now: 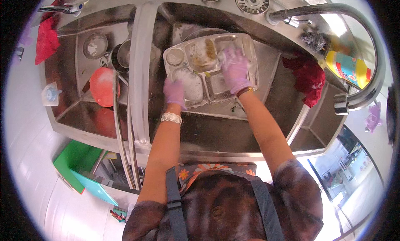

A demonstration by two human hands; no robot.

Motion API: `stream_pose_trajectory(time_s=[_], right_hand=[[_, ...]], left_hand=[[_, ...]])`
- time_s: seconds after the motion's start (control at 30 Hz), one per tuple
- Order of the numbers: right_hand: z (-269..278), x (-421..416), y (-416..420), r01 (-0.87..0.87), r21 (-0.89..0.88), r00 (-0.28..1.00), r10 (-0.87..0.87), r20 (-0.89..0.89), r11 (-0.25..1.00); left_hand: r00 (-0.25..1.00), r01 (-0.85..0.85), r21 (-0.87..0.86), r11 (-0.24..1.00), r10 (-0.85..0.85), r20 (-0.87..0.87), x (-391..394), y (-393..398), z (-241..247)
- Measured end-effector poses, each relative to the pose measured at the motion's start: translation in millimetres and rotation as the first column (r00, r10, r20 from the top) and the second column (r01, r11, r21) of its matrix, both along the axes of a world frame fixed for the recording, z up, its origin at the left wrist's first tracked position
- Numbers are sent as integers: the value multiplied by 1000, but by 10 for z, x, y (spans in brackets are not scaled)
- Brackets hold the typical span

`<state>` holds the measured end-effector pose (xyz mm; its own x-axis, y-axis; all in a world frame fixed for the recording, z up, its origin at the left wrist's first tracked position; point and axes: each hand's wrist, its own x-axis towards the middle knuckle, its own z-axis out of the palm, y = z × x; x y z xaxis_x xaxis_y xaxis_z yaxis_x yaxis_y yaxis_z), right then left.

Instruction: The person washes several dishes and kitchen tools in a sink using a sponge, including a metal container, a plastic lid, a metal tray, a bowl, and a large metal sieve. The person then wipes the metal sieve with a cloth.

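Observation:
A metal compartment tray (204, 84) lies tilted in the right basin of a steel sink, with suds and brownish residue in its compartments. My left hand (175, 92), in a thin purple glove, grips the tray's near left edge. In the tray's upper right part lies my right hand (235, 67), gloved the same way and slightly blurred; foam surrounds its fingers, and whether it holds a scrubber under them cannot be told. Behind the tray the rim of a round metal vessel (206, 31) shows partly.
The left basin holds a red bowl (101, 86), a small metal bowl (95, 45) and pans; long metal handles (123, 131) cross its front rim. A red cloth (307, 75) hangs at right, near a curved faucet (340, 9), steel wool (312, 41) and a yellow bottle (347, 69).

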<state>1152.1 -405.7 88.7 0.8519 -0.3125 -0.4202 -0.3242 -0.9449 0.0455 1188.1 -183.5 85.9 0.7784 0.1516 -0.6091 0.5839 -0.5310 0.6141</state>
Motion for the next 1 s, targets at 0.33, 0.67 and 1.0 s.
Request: stream_pose_trajectory(time_s=[0.33,0.67,1.0], right_hand=[[-108,-21,-509,420,165,817,-451,360,893],[102,-894,-1004,533,745,435,-885,165,401],[1353,-1565,-612,114,963,275,-924,-267,-244]], left_hand=[[993,-21,16,1000,19,117,-73,52,-215],[993,-77,-467,881,28,-111,27,112,452],[996,-43,-698,715,-24,-85,-60,344,1225]])
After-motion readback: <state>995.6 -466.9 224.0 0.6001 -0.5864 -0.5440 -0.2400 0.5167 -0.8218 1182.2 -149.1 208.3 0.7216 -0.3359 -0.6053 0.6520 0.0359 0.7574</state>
